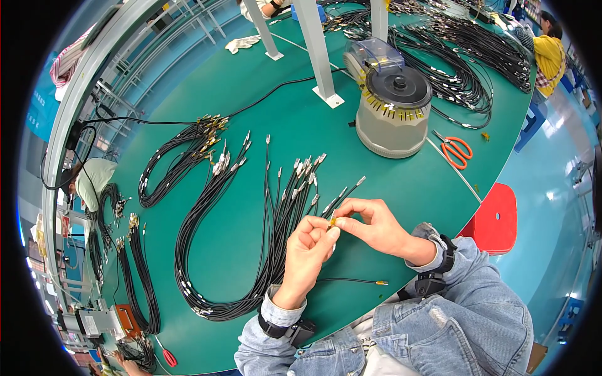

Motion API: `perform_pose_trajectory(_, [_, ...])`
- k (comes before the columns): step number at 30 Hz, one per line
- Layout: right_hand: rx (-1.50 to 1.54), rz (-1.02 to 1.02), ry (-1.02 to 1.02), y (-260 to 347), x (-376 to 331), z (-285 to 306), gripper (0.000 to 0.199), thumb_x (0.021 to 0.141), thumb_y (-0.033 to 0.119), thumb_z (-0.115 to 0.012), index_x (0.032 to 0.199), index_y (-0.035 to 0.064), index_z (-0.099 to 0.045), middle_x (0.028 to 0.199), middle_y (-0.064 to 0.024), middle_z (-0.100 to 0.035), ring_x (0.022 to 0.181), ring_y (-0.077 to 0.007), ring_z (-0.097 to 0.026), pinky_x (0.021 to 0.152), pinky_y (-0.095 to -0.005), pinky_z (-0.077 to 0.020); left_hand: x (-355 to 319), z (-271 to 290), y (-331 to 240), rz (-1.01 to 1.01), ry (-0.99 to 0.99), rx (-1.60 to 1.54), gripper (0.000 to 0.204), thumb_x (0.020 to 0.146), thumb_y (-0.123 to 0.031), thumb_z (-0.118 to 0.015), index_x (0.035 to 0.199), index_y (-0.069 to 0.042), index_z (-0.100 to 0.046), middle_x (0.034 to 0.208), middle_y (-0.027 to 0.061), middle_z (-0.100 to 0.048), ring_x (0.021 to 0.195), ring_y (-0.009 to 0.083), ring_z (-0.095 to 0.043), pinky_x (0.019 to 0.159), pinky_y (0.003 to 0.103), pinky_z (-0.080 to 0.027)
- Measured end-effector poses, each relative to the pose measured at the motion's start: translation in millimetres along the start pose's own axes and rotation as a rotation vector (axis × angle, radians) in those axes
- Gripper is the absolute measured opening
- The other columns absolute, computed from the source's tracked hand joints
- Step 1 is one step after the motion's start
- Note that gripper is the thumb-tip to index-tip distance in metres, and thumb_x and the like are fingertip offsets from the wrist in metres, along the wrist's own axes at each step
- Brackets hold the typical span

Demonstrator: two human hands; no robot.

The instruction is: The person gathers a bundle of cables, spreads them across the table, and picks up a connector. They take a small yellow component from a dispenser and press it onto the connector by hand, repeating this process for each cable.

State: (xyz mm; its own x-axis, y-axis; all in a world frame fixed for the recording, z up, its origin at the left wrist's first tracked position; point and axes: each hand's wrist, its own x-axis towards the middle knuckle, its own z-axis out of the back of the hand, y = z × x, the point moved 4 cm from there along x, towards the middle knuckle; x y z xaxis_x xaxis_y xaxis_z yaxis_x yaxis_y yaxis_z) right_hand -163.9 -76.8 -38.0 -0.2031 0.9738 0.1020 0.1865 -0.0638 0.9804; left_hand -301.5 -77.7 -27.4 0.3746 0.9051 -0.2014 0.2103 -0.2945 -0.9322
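My left hand (306,254) and my right hand (375,230) meet above the green table's near edge, fingertips pinched together. Between them is the end of a black cable, with a small piece of yellow tape (333,222) on it. Most of that end is hidden by the fingers. A thin black cable (348,280) with a brass-coloured tip lies just below my hands. Left of them spreads a large U-shaped bundle of black cables (188,250), many with silvery connector ends and white labels.
A round grey tape dispenser (392,125) with yellow strips around its rim stands beyond my hands. Orange-handled scissors (456,152) lie right of it. More cable bundles (164,169) lie left and far right. A red stool (495,219) stands beside the table (282,119). Co-workers sit around.
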Motion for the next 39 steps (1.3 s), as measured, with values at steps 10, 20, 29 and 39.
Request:
perform_pose_trajectory(10, [0.162, -0.134, -0.042, -7, 0, 0, 0.020, 0.085, 0.013, -0.057, 0.099, -0.0008, -0.057, 0.083, -0.0016, -0.057, 0.082, -0.0095, -0.053, 0.075, -0.0264, -0.0434, -2, 4, -1, -0.061, -0.113, 0.046, 0.011, 0.089, -0.013, -0.055, 0.082, -0.004, -0.053, 0.059, 0.0047, -0.057, 0.038, 0.0025, -0.037, 0.036, 0.016, -0.023])
perform_pose_trajectory(20, [0.071, -0.002, -0.018, -3, 0, 2, 0.016, 0.084, 0.016, -0.062, 0.086, 0.0004, -0.059, 0.083, -0.0023, -0.058, 0.079, -0.0102, -0.053, 0.074, -0.0270, -0.0429, -3, 3, -1, -0.094, -0.104, 0.109, 0.016, 0.090, -0.015, -0.053, 0.081, -0.002, -0.054, 0.060, 0.0072, -0.059, 0.038, 0.0038, -0.041, 0.036, 0.016, -0.027])
perform_pose_trajectory(29, [0.056, 0.033, -0.026, 2, -1, 1, 0.015, 0.084, 0.014, -0.061, 0.081, -0.0003, -0.060, 0.083, -0.0039, -0.059, 0.079, -0.0107, -0.054, 0.073, -0.0270, -0.0428, -5, 0, 2, -0.109, -0.078, 0.157, 0.024, 0.094, -0.021, -0.045, 0.083, -0.002, -0.054, 0.060, 0.0076, -0.059, 0.037, 0.0050, -0.042, 0.036, 0.017, -0.027])
perform_pose_trajectory(39, [0.075, 0.004, -0.017, 1, -1, 0, 0.014, 0.084, 0.012, -0.061, 0.081, -0.0011, -0.060, 0.083, -0.0048, -0.060, 0.079, -0.0106, -0.054, 0.073, -0.0269, -0.0435, -6, -1, 5, -0.108, -0.064, 0.157, 0.027, 0.096, -0.022, -0.041, 0.085, 0.000, -0.053, 0.060, 0.0061, -0.056, 0.038, 0.0042, -0.042, 0.037, 0.017, -0.032])
